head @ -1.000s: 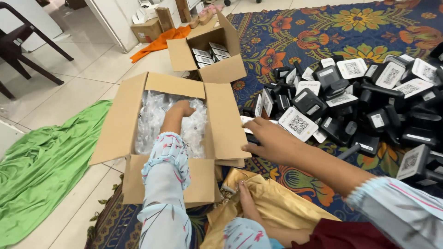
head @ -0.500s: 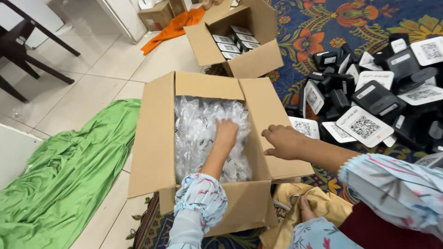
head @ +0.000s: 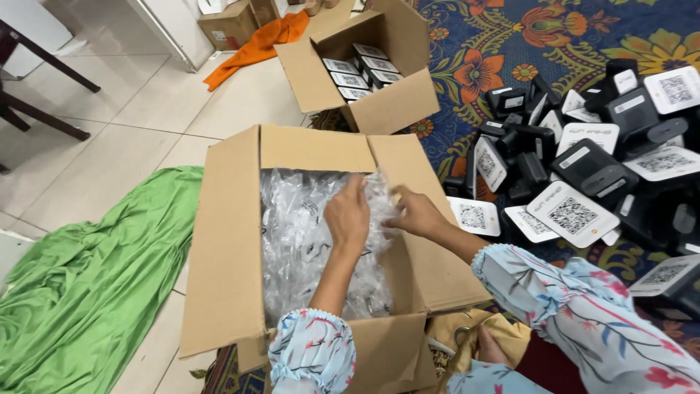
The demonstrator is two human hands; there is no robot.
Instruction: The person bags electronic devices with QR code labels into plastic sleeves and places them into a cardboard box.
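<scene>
Head view: left hand and right hand grip clear plastic packets, fingertips partly hidden.

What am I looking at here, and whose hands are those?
The picture comes from a camera worn on a person's head, looking down, so the arms in flowery sleeves are that person's own. The left hand and the right hand are both reaching into a big open brown cardboard box and touching the clear crinkly plastic packets that fill it. Whether either hand has a proper grip on a packet is hard to tell. On the right, a pile of small black devices with white square-patterned cards lies on a flowery blue carpet. A green cloth lies on the tiled floor.
</scene>
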